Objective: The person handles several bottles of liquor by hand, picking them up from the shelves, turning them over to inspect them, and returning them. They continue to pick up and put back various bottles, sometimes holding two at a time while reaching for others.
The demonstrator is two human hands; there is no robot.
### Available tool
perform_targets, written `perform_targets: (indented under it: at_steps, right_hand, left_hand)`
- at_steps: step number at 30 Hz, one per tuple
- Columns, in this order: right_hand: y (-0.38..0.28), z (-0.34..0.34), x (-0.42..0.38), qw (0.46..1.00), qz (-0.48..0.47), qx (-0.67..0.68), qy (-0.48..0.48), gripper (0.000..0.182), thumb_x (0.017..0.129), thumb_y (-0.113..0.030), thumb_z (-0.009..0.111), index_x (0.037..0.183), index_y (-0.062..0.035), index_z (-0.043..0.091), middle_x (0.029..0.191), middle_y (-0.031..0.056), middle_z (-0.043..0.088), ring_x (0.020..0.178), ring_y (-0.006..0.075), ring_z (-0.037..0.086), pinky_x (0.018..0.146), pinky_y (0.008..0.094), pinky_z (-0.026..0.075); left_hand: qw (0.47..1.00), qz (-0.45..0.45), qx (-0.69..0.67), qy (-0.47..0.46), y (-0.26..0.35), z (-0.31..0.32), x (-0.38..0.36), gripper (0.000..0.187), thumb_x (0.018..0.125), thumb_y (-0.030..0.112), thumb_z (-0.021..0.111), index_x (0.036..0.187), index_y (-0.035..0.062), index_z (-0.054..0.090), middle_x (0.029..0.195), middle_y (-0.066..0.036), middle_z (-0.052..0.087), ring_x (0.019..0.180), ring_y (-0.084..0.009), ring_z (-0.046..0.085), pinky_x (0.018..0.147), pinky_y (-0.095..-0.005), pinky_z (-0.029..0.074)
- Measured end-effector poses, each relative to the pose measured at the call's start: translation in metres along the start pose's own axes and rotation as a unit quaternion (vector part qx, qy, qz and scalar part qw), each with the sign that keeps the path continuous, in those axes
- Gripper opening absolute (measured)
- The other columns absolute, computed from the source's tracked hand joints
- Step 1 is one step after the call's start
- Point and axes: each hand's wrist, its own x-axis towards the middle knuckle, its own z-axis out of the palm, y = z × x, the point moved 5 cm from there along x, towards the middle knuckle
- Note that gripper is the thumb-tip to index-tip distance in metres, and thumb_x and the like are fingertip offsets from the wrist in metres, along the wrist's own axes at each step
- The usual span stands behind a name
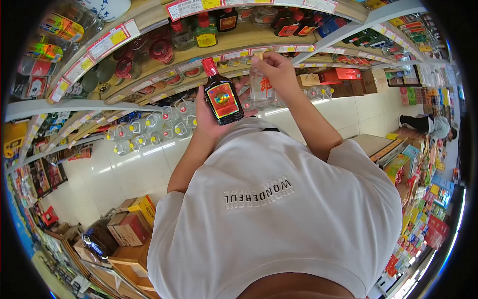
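My left hand (209, 125) cradles a small dark liquor bottle (223, 102) with a red cap and a red, black and gold label; it leans back on the palm, label towards me. With my right hand (280, 74) I pinch the cap of a clear glass bottle (262, 89) with red characters on its front. The clear bottle hangs upright just right of the dark one, in front of the lower shelf. Fingertips of my left hand show between the two bottles.
Shelves of bottles with a price-tag edge (204, 69) curve ahead. A green-labelled bottle (206, 34) stands on one. Large clear jugs (158, 124) are on the tiled floor. Boxes (130, 226) stack at lower left. Another person (438, 127) is at far right.
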Motion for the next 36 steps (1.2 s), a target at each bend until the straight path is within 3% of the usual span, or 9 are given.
perform_targets:
  at_steps: [2,5,13,14,17,21,25,29,36]
  right_hand:
    - [0.002,0.007,-0.003,1.000,0.005,-0.004,-0.006,0.022,0.090,-0.019,0.075,0.093,0.0011,0.066,0.081,0.0027,0.068,0.073,0.0063,0.061,0.064,0.0240,0.049]
    - [0.000,0.032,-0.023,0.995,0.013,-0.098,0.009,0.024,0.089,-0.020,0.076,0.088,0.0012,0.066,0.077,0.0004,0.065,0.068,0.0055,0.057,0.060,0.0240,0.045]
    - [0.030,0.036,-0.037,0.985,0.031,-0.157,0.068,0.031,0.086,-0.026,0.079,0.085,0.0014,0.066,0.070,0.0009,0.064,0.059,0.0055,0.056,0.055,0.0246,0.044]
    - [0.038,0.032,-0.036,0.981,0.027,-0.170,0.091,0.043,0.081,-0.039,0.081,0.082,0.0017,0.068,0.069,0.0070,0.067,0.056,0.0137,0.060,0.057,0.0316,0.049]
    - [0.002,0.043,-0.044,0.949,0.079,-0.287,0.105,0.029,0.090,-0.026,0.074,0.086,0.0011,0.067,0.065,0.0002,0.063,0.054,0.0034,0.052,0.050,0.0216,0.039]
    - [0.028,0.037,-0.034,0.956,0.056,-0.273,0.086,0.030,0.093,-0.027,0.070,0.088,0.0023,0.067,0.064,-0.0001,0.059,0.052,0.0034,0.051,0.049,0.0225,0.039]
    - [0.024,0.043,-0.033,0.975,0.080,-0.187,0.084,0.033,0.099,-0.030,0.062,0.098,0.0025,0.066,0.072,0.0027,0.062,0.054,0.0067,0.054,0.052,0.0243,0.043]
    - [0.030,0.031,-0.026,0.980,-0.020,-0.186,0.071,0.035,0.100,-0.030,0.059,0.111,0.0027,0.063,0.085,0.0063,0.066,0.075,0.0098,0.061,0.061,0.0253,0.048]
    - [0.044,0.004,-0.007,0.983,0.091,-0.152,-0.037,0.034,0.099,-0.028,0.061,0.114,0.0029,0.062,0.090,0.0071,0.068,0.080,0.0107,0.060,0.072,0.0270,0.049]
  left_hand:
    - [0.999,-0.024,-0.043,-0.014,0.001,-0.005,0.001,0.078,0.092,0.074,0.032,0.130,0.0104,0.056,0.136,-0.012,0.055,0.127,-0.0355,0.050,0.105,-0.0784,0.025]
    - [0.997,-0.041,-0.059,-0.034,0.003,-0.009,-0.017,0.076,0.093,0.073,0.031,0.130,0.0117,0.056,0.128,-0.011,0.059,0.120,-0.0379,0.055,0.101,-0.0816,0.025]
    - [0.995,-0.076,-0.058,-0.035,-0.005,-0.002,-0.019,0.073,0.095,0.071,0.029,0.134,0.0142,0.052,0.129,-0.011,0.057,0.125,-0.0411,0.052,0.098,-0.0839,0.027]
    - [0.994,-0.085,-0.050,-0.035,-0.006,-0.005,-0.018,0.072,0.095,0.071,0.030,0.134,0.0144,0.051,0.130,-0.011,0.056,0.125,-0.0408,0.052,0.098,-0.0836,0.028]
    - [0.995,-0.097,-0.034,0.001,-0.009,-0.007,-0.009,0.072,0.095,0.071,0.032,0.135,0.0145,0.051,0.127,-0.013,0.058,0.122,-0.0377,0.054,0.098,-0.0802,0.034]
    - [0.994,-0.101,-0.036,0.032,-0.004,-0.010,-0.011,0.073,0.095,0.072,0.031,0.135,0.0147,0.051,0.125,-0.014,0.060,0.122,-0.0350,0.055,0.100,-0.0765,0.036]
    - [0.996,-0.083,-0.010,0.030,-0.001,-0.017,-0.003,0.072,0.096,0.071,0.029,0.135,0.0143,0.051,0.128,-0.014,0.059,0.123,-0.0358,0.054,0.101,-0.0756,0.036]
    - [0.996,-0.075,-0.035,0.036,-0.006,-0.026,0.004,0.071,0.097,0.070,0.027,0.135,0.0144,0.051,0.127,-0.013,0.059,0.124,-0.0359,0.054,0.101,-0.0760,0.035]
    - [0.996,-0.029,-0.019,0.077,-0.009,-0.027,0.024,0.069,0.097,0.068,0.027,0.131,0.0140,0.055,0.124,-0.013,0.061,0.124,-0.0362,0.053,0.101,-0.0793,0.031]
